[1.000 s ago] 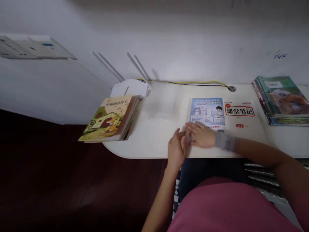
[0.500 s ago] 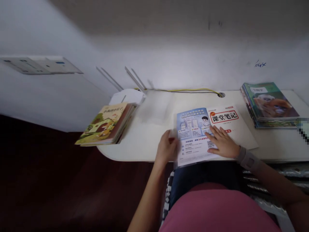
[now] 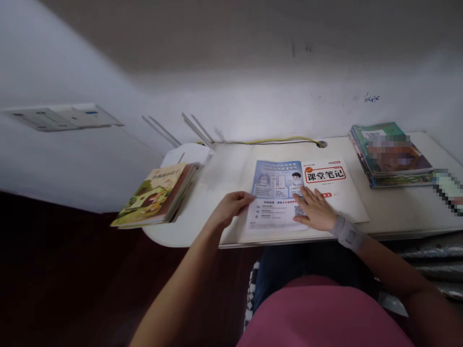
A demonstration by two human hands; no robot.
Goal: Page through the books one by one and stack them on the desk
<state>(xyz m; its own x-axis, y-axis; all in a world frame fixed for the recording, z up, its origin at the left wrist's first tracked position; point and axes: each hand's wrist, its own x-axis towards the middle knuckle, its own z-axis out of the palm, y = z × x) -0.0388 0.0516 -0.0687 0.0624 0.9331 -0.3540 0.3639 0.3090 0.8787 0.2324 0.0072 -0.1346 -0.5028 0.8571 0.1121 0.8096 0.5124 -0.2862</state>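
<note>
An open book (image 3: 350, 205) lies on the white desk in front of me. Its left page (image 3: 275, 209) is blue and white with a cartoon figure and a square code; the right one is white with large black characters in a red frame. At the left edge of that blue page, my left hand (image 3: 231, 208) has its thumb and fingers pinched together on the sheet. My right hand (image 3: 317, 210) rests across the middle of the book, palm down, fingers spread. A grey band circles the right wrist.
Stacked books (image 3: 154, 195) stand at the desk's left end, overhanging the edge, before a white router (image 3: 188, 153) with antennas. Another stack of books (image 3: 392, 149) sits at the right. A yellow cable (image 3: 275, 140) runs along the wall into a desk hole (image 3: 321, 144).
My left hand has moved left and up from the page's lower edge area, and the left page now lies flatter. My right hand stays on the book. The view has shifted slightly.
</note>
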